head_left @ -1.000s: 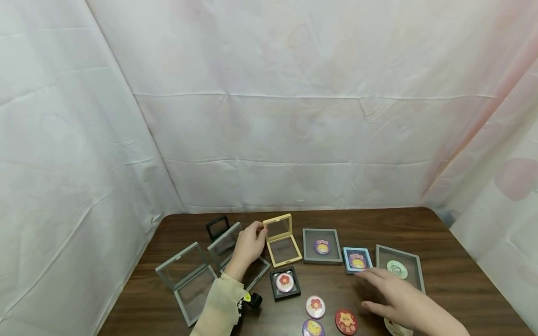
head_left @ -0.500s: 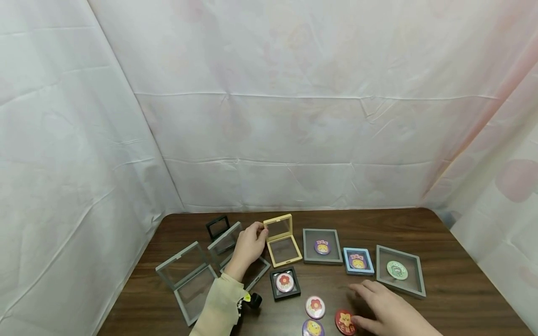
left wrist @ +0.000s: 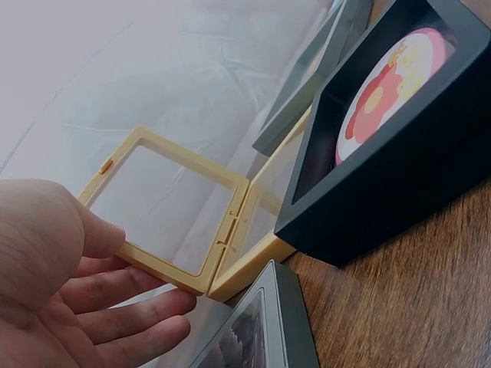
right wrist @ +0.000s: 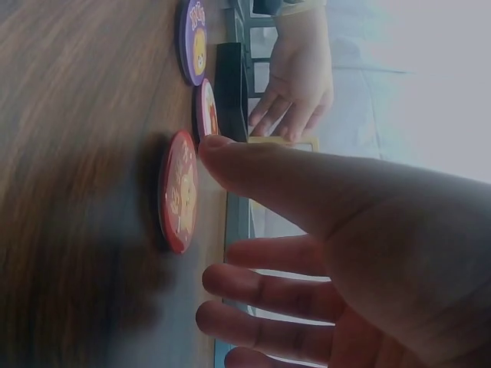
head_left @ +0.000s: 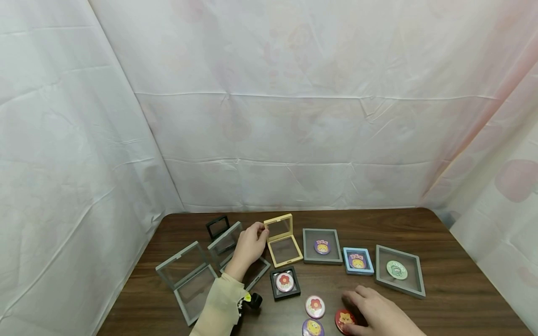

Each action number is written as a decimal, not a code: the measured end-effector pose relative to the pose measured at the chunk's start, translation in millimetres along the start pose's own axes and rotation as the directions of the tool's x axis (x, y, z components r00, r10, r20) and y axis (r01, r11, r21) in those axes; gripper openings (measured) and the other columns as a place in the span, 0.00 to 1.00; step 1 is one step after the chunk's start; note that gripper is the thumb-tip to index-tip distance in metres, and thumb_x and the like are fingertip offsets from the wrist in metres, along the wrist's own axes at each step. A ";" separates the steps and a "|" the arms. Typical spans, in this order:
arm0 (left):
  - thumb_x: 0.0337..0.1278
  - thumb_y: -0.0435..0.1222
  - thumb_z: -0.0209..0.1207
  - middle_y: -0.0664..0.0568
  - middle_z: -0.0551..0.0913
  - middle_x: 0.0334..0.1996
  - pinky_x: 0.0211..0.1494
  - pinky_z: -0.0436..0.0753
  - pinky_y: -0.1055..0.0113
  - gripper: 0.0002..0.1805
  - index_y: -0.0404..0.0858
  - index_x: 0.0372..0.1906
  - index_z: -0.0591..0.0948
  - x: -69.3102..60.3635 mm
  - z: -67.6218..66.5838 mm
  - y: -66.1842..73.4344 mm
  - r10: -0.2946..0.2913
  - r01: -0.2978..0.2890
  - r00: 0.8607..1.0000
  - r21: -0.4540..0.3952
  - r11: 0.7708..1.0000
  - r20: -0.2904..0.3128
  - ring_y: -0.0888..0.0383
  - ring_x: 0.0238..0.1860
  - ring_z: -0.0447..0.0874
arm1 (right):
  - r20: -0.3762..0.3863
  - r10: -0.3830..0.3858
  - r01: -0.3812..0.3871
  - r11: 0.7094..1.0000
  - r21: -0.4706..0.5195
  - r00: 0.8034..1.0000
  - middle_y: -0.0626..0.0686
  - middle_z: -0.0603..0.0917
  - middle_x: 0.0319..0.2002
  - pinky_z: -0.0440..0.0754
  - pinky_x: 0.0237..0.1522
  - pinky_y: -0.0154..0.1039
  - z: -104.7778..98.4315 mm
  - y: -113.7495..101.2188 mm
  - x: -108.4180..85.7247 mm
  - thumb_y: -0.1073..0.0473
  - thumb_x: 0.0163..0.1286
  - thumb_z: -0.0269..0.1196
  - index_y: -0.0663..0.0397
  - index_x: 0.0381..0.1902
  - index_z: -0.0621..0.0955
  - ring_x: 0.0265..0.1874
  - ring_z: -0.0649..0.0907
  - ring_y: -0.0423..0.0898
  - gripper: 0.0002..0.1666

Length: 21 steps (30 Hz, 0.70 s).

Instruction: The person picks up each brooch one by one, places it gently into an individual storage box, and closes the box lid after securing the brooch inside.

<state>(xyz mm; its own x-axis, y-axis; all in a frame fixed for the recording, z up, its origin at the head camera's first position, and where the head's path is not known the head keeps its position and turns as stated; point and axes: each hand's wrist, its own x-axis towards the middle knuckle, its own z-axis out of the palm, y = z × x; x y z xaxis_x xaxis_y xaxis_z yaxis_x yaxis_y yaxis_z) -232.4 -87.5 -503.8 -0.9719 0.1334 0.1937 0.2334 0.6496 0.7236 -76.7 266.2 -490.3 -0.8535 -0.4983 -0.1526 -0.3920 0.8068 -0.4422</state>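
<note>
Pinching the yellow frame (head_left: 280, 238) by its raised lid (head_left: 278, 227) in the left hand (head_left: 250, 245), apparently to keep it open and steady, while poised, right hand's (head_left: 378, 311) fingers (right wrist: 268, 295) loose and ungrasping, at the red badge (head_left: 343, 320) beside the pink badge (head_left: 315, 306) on the worktop (head_left: 454, 270).

L hand (head_left: 249, 245) at hinged frame's (head_left: 280, 238) L edge | boxed badge (head_left: 285, 282) bef. frame | R hand (head_left: 375, 311) o/ R-most loose badge (head_left: 343, 318), contact unclr
</note>
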 end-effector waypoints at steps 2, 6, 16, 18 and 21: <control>0.84 0.36 0.60 0.50 0.89 0.42 0.33 0.76 0.61 0.11 0.33 0.57 0.86 0.0 0.1 -0.1 0.004 -0.004 1.000 0.006 1.000 -0.002 0.60 0.25 0.76 | 0.002 -0.010 0.010 1.000 0.000 1.000 0.41 0.82 0.48 0.87 0.45 0.46 0.7 -0.6 0.5 0.31 0.71 0.73 0.54 0.59 0.87 0.44 0.80 0.36 0.36; 0.84 0.37 0.60 0.50 0.89 0.42 0.34 0.77 0.61 0.11 0.34 0.56 0.86 -0.1 0.4 -1.2 0.001 -0.001 1.000 0.011 1.000 -0.004 0.61 0.25 0.76 | 0.002 -0.037 0.037 0.999 -0.009 0.999 0.40 0.81 0.47 0.86 0.44 0.45 3.1 -1.5 1.8 0.32 0.70 0.74 0.54 0.58 0.87 0.43 0.80 0.36 0.35; 0.84 0.37 0.59 0.49 0.89 0.44 0.35 0.78 0.60 0.13 0.33 0.58 0.86 -0.2 0.0 -2.4 0.002 -0.002 1.000 0.009 1.000 0.003 0.60 0.26 0.77 | 0.000 -0.135 0.135 0.990 -0.033 0.991 0.41 0.80 0.45 0.84 0.42 0.40 10.7 -2.4 5.8 0.37 0.69 0.77 0.54 0.57 0.87 0.42 0.78 0.34 0.31; 0.84 0.36 0.59 0.49 0.89 0.44 0.35 0.78 0.60 0.12 0.33 0.58 0.86 0.0 0.1 -2.7 0.003 -0.003 1.000 0.009 1.000 0.003 0.60 0.27 0.77 | -0.014 -0.163 0.162 0.986 -0.044 0.987 0.40 0.79 0.44 0.83 0.41 0.40 11.6 -2.3 5.5 0.38 0.69 0.78 0.52 0.56 0.87 0.40 0.77 0.33 0.29; 0.84 0.36 0.59 0.49 0.89 0.44 0.35 0.79 0.59 0.12 0.34 0.57 0.86 0.2 0.1 -2.4 0.007 -0.007 1.000 0.006 1.000 0.002 0.60 0.27 0.78 | -0.008 -0.166 0.166 0.986 -0.025 0.986 0.37 0.77 0.42 0.82 0.39 0.39 12.0 -2.3 6.0 0.39 0.69 0.78 0.49 0.55 0.88 0.39 0.75 0.32 0.27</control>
<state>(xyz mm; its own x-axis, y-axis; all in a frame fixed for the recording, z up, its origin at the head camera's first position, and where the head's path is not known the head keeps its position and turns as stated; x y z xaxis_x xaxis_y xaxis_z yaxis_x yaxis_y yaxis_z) -233.1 -89.0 -505.5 -0.9703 0.1392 0.1979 0.2402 0.6531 0.7181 -76.8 257.6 -500.8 -0.7791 -0.6230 -0.0699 -0.5368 0.7205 -0.4390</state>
